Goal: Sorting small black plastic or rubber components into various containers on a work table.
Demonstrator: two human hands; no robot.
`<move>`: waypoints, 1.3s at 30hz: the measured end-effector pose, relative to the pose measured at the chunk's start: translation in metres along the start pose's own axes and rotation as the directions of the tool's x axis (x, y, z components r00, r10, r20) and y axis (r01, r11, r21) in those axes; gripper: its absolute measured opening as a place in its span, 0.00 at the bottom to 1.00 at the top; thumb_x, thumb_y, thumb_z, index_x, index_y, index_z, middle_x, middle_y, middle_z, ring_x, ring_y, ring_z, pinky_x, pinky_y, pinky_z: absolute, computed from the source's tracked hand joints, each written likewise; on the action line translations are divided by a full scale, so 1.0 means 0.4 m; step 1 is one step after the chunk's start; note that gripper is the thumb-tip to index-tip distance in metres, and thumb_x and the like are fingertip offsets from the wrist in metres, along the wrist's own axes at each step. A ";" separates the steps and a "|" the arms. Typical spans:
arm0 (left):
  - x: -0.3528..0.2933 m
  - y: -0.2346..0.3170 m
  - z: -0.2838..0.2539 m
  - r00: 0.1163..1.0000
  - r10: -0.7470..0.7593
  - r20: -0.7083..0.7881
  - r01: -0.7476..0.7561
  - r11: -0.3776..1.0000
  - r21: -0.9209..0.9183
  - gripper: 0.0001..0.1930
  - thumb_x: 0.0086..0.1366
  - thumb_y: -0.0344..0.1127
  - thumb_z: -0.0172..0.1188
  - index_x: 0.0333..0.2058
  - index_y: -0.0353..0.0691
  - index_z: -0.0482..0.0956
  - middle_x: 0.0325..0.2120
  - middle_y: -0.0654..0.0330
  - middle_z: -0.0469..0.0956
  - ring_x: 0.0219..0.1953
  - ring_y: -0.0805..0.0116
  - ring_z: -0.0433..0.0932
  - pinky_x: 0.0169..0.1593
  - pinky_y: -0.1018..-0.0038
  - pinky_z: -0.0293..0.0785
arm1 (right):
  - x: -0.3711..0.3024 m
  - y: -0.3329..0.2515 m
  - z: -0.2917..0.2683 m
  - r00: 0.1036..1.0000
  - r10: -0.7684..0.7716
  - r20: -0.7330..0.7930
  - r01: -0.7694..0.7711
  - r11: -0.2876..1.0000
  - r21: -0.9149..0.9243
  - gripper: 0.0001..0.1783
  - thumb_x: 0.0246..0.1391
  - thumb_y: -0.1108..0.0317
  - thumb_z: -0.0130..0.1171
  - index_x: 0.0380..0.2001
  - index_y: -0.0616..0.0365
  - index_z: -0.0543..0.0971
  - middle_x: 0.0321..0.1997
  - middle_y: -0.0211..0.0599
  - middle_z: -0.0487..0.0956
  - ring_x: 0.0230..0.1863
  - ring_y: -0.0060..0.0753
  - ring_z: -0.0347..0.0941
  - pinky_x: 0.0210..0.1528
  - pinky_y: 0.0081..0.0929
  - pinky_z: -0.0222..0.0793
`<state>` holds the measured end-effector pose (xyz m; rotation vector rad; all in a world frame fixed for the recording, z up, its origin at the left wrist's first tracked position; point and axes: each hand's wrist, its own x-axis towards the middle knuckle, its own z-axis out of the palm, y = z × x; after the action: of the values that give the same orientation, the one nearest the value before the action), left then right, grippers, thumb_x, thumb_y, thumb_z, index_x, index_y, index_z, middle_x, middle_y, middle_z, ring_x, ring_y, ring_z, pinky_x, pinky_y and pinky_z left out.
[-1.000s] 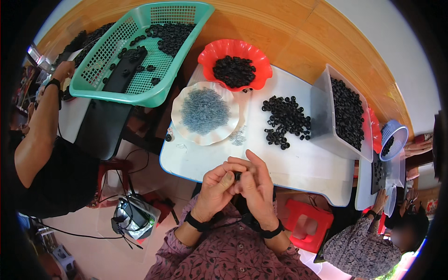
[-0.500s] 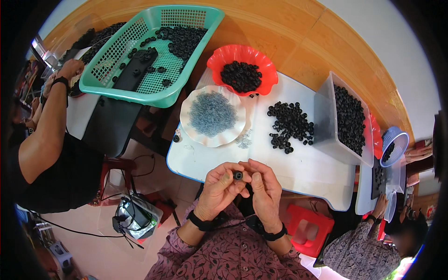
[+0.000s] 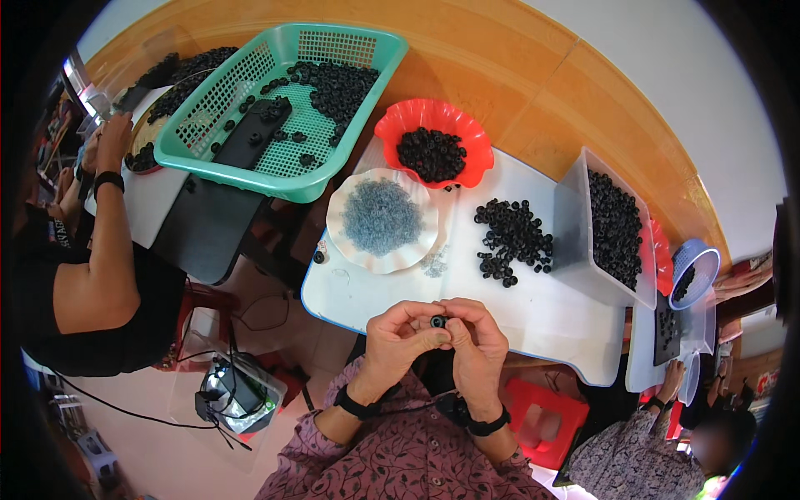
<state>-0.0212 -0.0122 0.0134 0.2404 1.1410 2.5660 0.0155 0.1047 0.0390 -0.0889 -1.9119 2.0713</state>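
Note:
A small round black part (image 3: 438, 321) with a hole in its face sits between the fingertips of my two hands, just above the near edge of the white table (image 3: 533, 321). My left hand (image 3: 398, 340) pinches it from one side with thumb and forefinger. From the other side my right hand (image 3: 477, 343) closes thumb and fingertips on it. Beyond my hands stands a white wavy-rimmed plate (image 3: 340, 242) heaped with tiny clear bluish pieces (image 3: 382, 217). Loose black parts (image 3: 510, 237) lie in a pile to the right of it.
A red wavy bowl (image 3: 477, 137) and a tall translucent bin (image 3: 575, 242) both hold black parts. At the far left a green basket (image 3: 283, 183) carries more, with a black block (image 3: 250, 133) inside. Co-workers sit left and right. A red stool (image 3: 542, 417) stands below the table.
My right thumb and fingers have closed in on the black part, which has turned slightly. The whole scene sits a little lower in view. The left co-worker's arm has shifted.

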 end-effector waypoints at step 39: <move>-0.026 0.057 -0.050 0.959 0.280 0.042 -0.280 0.918 0.280 0.17 0.50 0.19 0.69 0.41 0.30 0.79 0.36 0.58 0.76 0.32 0.77 0.75 0.37 0.83 0.73 | -0.004 -0.033 0.036 0.979 0.193 0.065 -0.194 0.981 0.006 0.10 0.64 0.67 0.51 0.32 0.62 0.75 0.33 0.29 0.74 0.31 0.19 0.68 0.35 0.16 0.64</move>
<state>-0.0221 -0.0443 0.0169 0.5069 1.5774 2.6288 0.0159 0.0913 0.0531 -0.2170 -1.9991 2.2350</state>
